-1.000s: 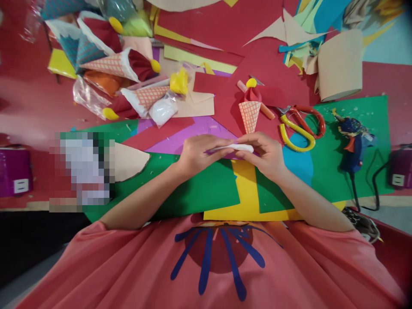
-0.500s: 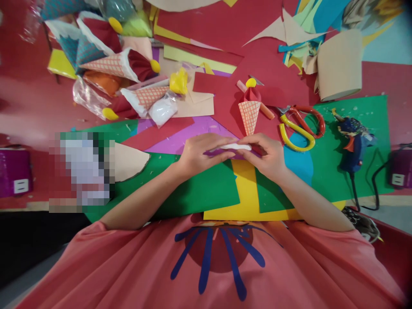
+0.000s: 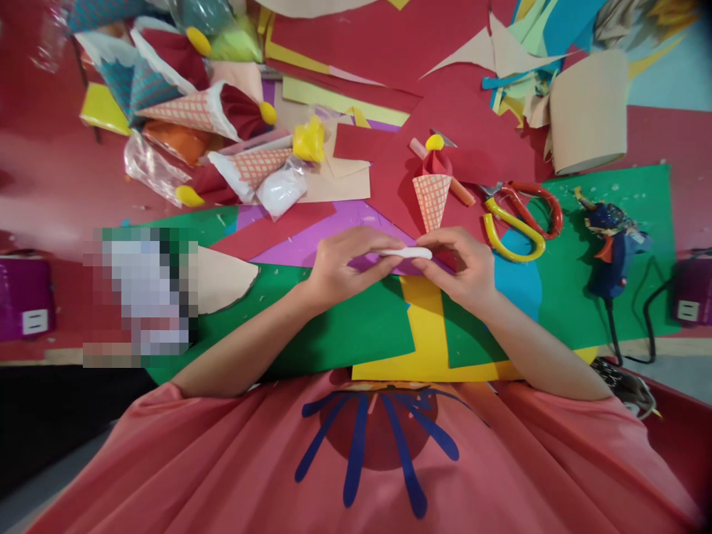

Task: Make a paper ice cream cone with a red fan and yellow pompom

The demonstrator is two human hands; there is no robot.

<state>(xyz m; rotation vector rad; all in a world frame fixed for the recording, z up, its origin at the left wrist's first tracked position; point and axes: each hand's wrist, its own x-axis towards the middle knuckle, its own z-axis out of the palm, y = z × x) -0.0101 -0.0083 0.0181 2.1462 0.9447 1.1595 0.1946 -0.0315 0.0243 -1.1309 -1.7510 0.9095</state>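
Note:
Between my hands stretches a thin roll of soft white clay (image 3: pixel 414 253). My left hand (image 3: pixel 348 263) pinches one end of it between thumb and fingers. At the other end, the thumb and fingertips of my right hand (image 3: pixel 464 268) close on the roll. Just beyond them lies a small checkered paper cone (image 3: pixel 431 199) with a red filling and a yellow ball (image 3: pixel 434 142) on top. A bag of white clay (image 3: pixel 282 191) rests farther off to the left.
Scissors (image 3: pixel 515 222) with yellow and red handles lie on the right, before a blue glue gun (image 3: pixel 609 259) and its cord. Several finished cones (image 3: pixel 192 113) crowd the far left. A beige paper cylinder (image 3: pixel 589 111) stands far right. Foam sheets (image 3: pixel 356 319) cover the table.
The clay roll shifts and changes shape slightly between my fingertips, its right end now smoother. My right fingers have moved slightly right; both hands otherwise stay in place.

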